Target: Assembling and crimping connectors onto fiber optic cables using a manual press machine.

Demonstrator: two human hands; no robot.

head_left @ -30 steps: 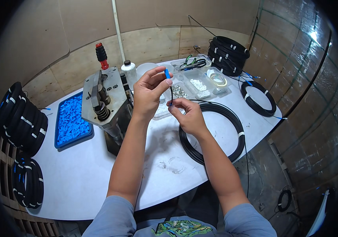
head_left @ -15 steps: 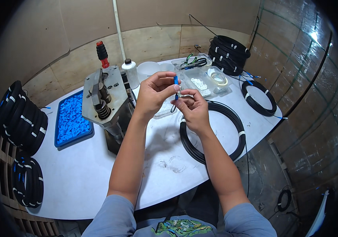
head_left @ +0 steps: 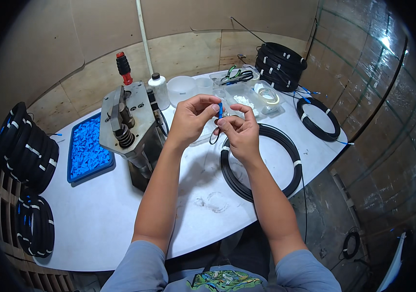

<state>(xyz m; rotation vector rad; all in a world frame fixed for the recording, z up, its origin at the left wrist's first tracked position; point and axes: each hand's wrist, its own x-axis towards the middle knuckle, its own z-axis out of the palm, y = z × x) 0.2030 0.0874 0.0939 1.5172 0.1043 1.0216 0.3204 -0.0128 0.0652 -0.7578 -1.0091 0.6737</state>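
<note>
My left hand (head_left: 193,119) and my right hand (head_left: 241,135) meet above the middle of the table. Between them is a small blue connector (head_left: 221,109), held upright. The left thumb and fingers pinch its upper part. Just below, the right thumb and index finger are closed around its lower end, where a thin black cable (head_left: 213,138) loops down. The fingertips hide how cable and connector join. Behind the right wrist lies a coil of black cable (head_left: 294,146) bound with white ties.
Left of my arms stand a metal hand press (head_left: 137,109) and a blue tray (head_left: 112,165) of small blue parts. A white bottle (head_left: 159,90), clear containers (head_left: 181,86) and pliers (head_left: 239,75) sit at the back. Cable coils (head_left: 281,68) are stacked back right; more coils (head_left: 25,146) stand left.
The blue connector now sits lower between my fingers, and my two hands have come closer together. The right index finger has lifted slightly.
</note>
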